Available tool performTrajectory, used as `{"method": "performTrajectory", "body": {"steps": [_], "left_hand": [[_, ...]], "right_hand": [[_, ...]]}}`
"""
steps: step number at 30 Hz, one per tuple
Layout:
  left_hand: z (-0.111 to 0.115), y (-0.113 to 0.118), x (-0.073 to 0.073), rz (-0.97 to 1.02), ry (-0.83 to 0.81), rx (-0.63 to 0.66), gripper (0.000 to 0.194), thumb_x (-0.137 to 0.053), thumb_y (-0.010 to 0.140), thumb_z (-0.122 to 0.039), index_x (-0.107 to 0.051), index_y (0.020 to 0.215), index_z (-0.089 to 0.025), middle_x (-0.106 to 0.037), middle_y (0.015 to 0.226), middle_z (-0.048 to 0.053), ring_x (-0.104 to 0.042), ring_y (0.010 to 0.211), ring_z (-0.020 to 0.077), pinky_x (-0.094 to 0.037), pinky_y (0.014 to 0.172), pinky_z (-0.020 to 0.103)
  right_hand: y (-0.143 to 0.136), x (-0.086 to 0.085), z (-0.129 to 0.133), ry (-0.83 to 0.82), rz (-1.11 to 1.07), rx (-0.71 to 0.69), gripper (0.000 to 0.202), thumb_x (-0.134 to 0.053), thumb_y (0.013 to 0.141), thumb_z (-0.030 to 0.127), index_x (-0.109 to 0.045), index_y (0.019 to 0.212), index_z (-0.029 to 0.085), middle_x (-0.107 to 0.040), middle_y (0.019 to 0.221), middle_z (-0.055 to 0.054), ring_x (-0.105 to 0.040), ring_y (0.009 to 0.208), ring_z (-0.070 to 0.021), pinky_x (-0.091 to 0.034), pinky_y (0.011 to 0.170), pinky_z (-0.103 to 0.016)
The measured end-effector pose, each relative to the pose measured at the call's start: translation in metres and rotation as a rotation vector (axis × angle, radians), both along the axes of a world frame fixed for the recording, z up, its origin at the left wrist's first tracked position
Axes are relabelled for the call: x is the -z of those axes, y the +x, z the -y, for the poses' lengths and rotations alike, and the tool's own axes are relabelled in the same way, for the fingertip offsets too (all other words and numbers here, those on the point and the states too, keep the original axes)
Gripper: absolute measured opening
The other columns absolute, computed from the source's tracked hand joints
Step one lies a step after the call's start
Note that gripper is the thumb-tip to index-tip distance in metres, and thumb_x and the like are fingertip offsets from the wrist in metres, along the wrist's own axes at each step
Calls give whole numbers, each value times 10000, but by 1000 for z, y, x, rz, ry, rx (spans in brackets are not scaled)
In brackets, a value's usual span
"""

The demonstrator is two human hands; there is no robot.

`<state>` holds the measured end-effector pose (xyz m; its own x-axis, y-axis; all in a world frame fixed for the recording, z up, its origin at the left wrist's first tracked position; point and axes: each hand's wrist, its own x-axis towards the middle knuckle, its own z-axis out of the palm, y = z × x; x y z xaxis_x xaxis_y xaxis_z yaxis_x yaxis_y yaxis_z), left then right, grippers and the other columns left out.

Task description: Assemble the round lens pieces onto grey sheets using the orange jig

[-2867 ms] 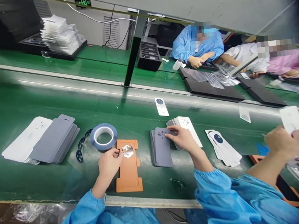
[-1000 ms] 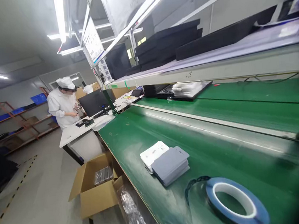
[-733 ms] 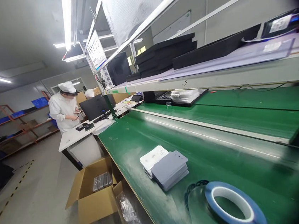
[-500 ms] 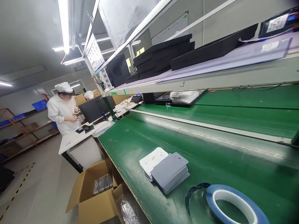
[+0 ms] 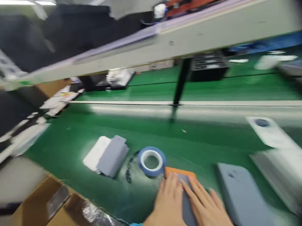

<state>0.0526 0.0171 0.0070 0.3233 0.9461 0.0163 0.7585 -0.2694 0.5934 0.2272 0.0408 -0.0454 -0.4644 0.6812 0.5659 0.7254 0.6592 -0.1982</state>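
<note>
My left hand [image 5: 168, 208] lies at the bottom centre with its fingers stretched out, along the left side of a flat grey rectangular piece [image 5: 187, 206]. On the right side of that piece rests my right hand [image 5: 209, 207], its fingers also straight and slightly apart. An orange edge [image 5: 180, 170] shows beyond the fingertips; whether it belongs to the grey piece I cannot tell. Much of the piece is covered by the hands. Just beyond the left fingertips lies a roll of blue tape [image 5: 160, 159]. Another grey rounded slab [image 5: 242, 193] lies right of my right hand.
Stacked grey and white cards [image 5: 112, 156] lie to the left on the green bench [image 5: 101, 208]. At right are blurred clear sheets [image 5: 284, 174] and a white strip [image 5: 273, 132]. A shelf [image 5: 134, 55] crosses above, with a dark post below. An open carton [image 5: 41, 221] stands lower left.
The view has swung right and down. Both my hands, the grey piece and the items at right have come into view; the tape roll and cards now appear farther left.
</note>
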Motion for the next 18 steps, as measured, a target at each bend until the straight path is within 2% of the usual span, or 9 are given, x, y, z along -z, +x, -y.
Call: {"method": "performTrajectory", "body": {"steps": [1,3,7,9,12,15,18], "left_hand": [[-1,-1,4,-4,-8,0,1384,-647,621,-926,-251,1625,-59,-208,1672,283,-182,1560,464,-282,1221,680],[-5,-3,11,-40,-20,43,1390,-669,606,-920,-269,1610,-47,-219,1657,321,-186,1546,502,-276,1185,745],[-5,-4,22,-75,75,30,1277,-701,677,-847,-253,1600,-88,-218,1666,313,-177,1551,498,-295,1171,745],[-1,-3,24,-78,127,7,1251,-688,702,-840,-237,1594,-89,-195,1670,319,-165,1555,496,-319,1167,724],[2,-2,24,-98,174,-34,1229,-654,732,-844,-203,1595,-95,-126,1682,326,-147,1560,495,-345,1159,699],[2,-1,23,-137,196,-58,1235,-646,757,-826,-139,1613,-95,-90,1687,324,-143,1562,492,-357,1154,685],[2,-1,22,-160,209,-64,1282,-662,762,-804,-47,1633,-93,-88,1690,321,-144,1563,488,-360,1159,673]], "right_hand": [[4,1,3,-51,99,74,860,-437,898,135,-82,1657,332,-243,1686,-55,-436,1480,-326,-440,1110,-604],[6,0,4,-118,224,112,820,-395,937,103,-65,1666,281,-313,1665,-112,-559,1382,-327,-491,1066,-586],[-1,-7,5,-272,268,140,683,-388,966,86,-320,1629,237,-325,1666,-146,-496,1437,-325,-444,1124,-590],[-3,-11,7,-327,229,137,657,-372,975,85,-356,1614,241,-304,1677,-142,-461,1465,-322,-429,1139,-598],[-4,-11,11,-370,128,147,650,-339,1020,127,-237,1652,238,-304,1678,-147,-427,1492,-301,-410,1161,-596],[-6,-7,14,-366,43,223,672,-340,1062,211,-63,1673,183,-319,1664,-192,-395,1512,-298,-405,1172,-586],[-7,-6,15,-331,40,244,700,-361,1068,231,-12,1670,153,-360,1639,-218,-415,1499,-312,-414,1162,-598]]}}
